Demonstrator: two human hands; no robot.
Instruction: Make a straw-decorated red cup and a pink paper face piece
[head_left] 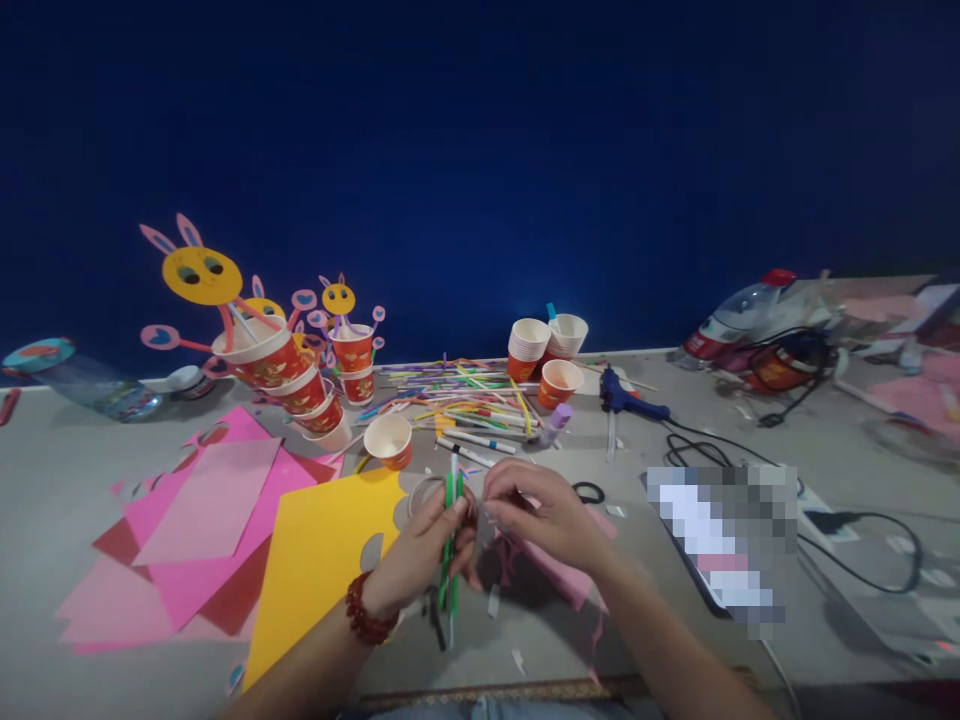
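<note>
My left hand (424, 555), with a dark red bead bracelet at the wrist, is closed around a few thin green and white straws (451, 500), held upright over the near table. Just to its right, my right hand (536, 505) has its fingers curled with the tips together; whatever they may pinch is too small to make out. Pink paper (559, 570) with cut edges lies beneath the right hand. A yellow sheet (315, 540) with round cut-outs lies left of the left hand. A black ring-shaped handle (589, 492) shows behind my right hand.
Decorated paper cups (259, 350) with yellow rabbit-faced figures stand at left, behind pink sheets (217, 500). Coloured sticks (465, 385) lie across the back. Stacked cups (528, 345), a purple-capped glue stick (555, 425), a blue glue gun (626, 395), cables and a blurred-out device (720, 545) are rightward.
</note>
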